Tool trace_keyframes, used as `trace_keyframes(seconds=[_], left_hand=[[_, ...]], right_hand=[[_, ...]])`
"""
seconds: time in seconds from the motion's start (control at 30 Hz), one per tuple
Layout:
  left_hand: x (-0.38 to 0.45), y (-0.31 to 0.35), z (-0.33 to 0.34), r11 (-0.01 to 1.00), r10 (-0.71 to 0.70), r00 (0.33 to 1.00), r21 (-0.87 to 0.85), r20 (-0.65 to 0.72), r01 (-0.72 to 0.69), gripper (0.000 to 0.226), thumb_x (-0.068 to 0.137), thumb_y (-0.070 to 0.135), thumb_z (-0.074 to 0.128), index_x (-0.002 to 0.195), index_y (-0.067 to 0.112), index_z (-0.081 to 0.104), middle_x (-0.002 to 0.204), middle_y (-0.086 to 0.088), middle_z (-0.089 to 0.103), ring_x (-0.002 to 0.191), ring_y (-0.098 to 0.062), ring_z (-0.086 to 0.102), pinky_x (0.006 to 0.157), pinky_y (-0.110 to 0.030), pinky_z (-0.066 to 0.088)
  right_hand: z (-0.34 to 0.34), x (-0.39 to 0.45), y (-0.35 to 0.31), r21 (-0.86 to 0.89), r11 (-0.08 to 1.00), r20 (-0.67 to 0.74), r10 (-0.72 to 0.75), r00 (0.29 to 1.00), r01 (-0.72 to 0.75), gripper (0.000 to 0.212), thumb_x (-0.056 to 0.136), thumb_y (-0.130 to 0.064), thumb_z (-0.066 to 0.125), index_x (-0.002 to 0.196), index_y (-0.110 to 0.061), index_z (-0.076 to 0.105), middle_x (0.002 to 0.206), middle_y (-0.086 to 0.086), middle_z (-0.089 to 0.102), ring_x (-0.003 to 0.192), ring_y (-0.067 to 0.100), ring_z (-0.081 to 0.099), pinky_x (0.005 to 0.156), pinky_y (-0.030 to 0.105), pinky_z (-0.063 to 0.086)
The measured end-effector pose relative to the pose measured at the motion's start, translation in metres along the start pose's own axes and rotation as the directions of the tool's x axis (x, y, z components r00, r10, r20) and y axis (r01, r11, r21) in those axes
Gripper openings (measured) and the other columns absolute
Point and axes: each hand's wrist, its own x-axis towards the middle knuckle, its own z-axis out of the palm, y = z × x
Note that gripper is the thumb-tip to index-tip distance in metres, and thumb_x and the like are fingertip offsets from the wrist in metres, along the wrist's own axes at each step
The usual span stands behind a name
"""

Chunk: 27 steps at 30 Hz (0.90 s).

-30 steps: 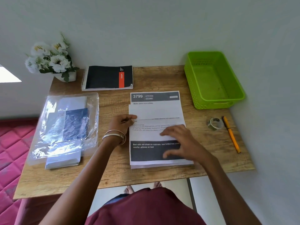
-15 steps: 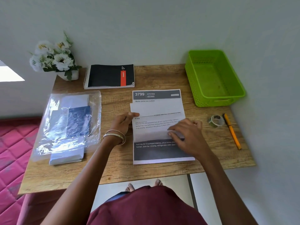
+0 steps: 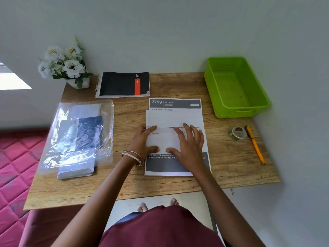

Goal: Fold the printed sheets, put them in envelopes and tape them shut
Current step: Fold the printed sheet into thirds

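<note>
The right hand (image 3: 188, 148) lies flat with spread fingers on a folded sheet (image 3: 170, 122), pressing it down. The left hand (image 3: 143, 141) rests loosely at the sheet's left edge, thumb and forefinger along it, gripping nothing. The sheet sits on a printed stack (image 3: 176, 164) at the middle of the table (image 3: 169, 82). Thin and limp, it probably slides easily; its edges look like the best place to hold it.

Small print on the folded sheet (image 3: 170, 120) blurred, partly under hands (image 3: 178, 145)
</note>
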Motion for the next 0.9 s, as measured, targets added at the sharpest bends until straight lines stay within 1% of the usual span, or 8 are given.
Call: trace_keyframes(seconds=[0.1,0.23,0.37,0.43,0.5,0.63,0.77,0.9], left_hand=[[-0.001,0.000,0.001,1.000,-0.011,1.000,0.027,0.001,0.011,0.083,0.069,0.017,0.079,0.140,0.018,0.037,0.145,-0.008,0.025,0.129,-0.022,0.031,0.099,-0.016,0.022],[-0.002,0.000,0.001,0.999,-0.022,1.000,0.036,0.003,0.022,0.083,0.069,0.019,0.079,0.140,0.019,0.037,0.146,-0.007,0.024,0.130,-0.023,0.030,0.105,-0.023,0.025],[0.000,-0.003,0.001,1.000,-0.023,1.000,0.017,0.018,0.023,0.083,0.068,0.019,0.080,0.139,0.020,0.038,0.146,-0.006,0.025,0.129,-0.023,0.031,0.105,-0.025,0.026],[0.000,-0.003,-0.001,1.000,-0.025,1.000,-0.007,0.018,0.026,0.080,0.068,0.017,0.080,0.138,0.019,0.040,0.144,-0.005,0.028,0.127,-0.022,0.034,0.103,-0.025,0.029],[0.000,-0.003,-0.003,0.998,-0.027,1.000,-0.054,0.010,0.027,0.072,0.072,0.017,0.077,0.136,0.019,0.043,0.141,-0.003,0.033,0.120,-0.019,0.040,0.099,-0.024,0.035],[0.003,-0.002,-0.009,0.960,-0.083,0.996,-0.268,0.021,0.086,0.051,0.079,0.017,0.070,0.127,0.018,0.053,0.129,0.002,0.043,0.111,-0.022,0.051,0.094,-0.036,0.048],[0.006,-0.003,-0.011,0.852,-0.180,0.984,-0.501,-0.003,0.154,0.035,0.081,0.004,0.066,0.113,0.019,0.062,0.124,-0.006,0.053,0.103,-0.026,0.059,0.089,-0.041,0.052],[0.009,-0.002,-0.012,0.809,-0.249,0.968,-0.549,-0.002,0.208,0.035,0.080,0.000,0.066,0.110,0.018,0.065,0.115,-0.009,0.062,0.092,-0.023,0.063,0.080,-0.036,0.055]], right_hand=[[-0.008,-0.003,0.013,0.035,0.994,0.032,0.106,0.994,-0.107,0.084,0.069,-0.063,0.068,0.139,-0.023,0.042,0.152,0.012,0.026,0.135,0.026,0.008,0.111,0.054,0.011],[-0.025,-0.013,0.045,0.027,0.972,0.042,0.232,0.972,-0.234,0.093,0.063,-0.070,0.066,0.141,-0.026,0.038,0.152,0.011,0.024,0.137,0.029,0.010,0.109,0.052,0.011],[-0.034,-0.019,0.059,0.035,0.961,0.060,0.272,0.960,-0.275,0.082,0.065,-0.064,0.069,0.135,-0.028,0.046,0.153,0.008,0.023,0.138,0.028,0.008,0.109,0.050,0.009],[-0.035,-0.018,0.060,0.037,0.984,0.033,0.173,0.984,-0.174,0.065,0.069,-0.053,0.073,0.127,-0.028,0.056,0.149,0.007,0.032,0.134,0.025,0.013,0.106,0.054,0.016],[-0.032,-0.017,0.061,0.025,0.999,-0.012,-0.046,0.999,0.046,0.044,0.072,-0.039,0.073,0.113,-0.028,0.066,0.138,0.004,0.050,0.126,0.023,0.026,0.098,0.057,0.031],[-0.029,-0.015,0.062,0.010,0.926,0.003,-0.378,0.926,0.378,0.033,0.071,-0.031,0.066,0.102,-0.018,0.072,0.111,0.004,0.069,0.105,0.025,0.059,0.080,0.045,0.053],[-0.029,-0.012,0.064,-0.101,0.860,0.028,-0.499,0.866,0.499,0.027,0.078,-0.029,0.061,0.097,-0.013,0.072,0.103,0.006,0.071,0.089,0.025,0.068,0.070,0.034,0.054],[-0.029,-0.014,0.061,-0.140,0.842,0.034,-0.521,0.853,0.520,0.038,0.087,-0.039,0.047,0.106,-0.014,0.069,0.107,0.003,0.070,0.097,0.021,0.064,0.081,0.032,0.049]])
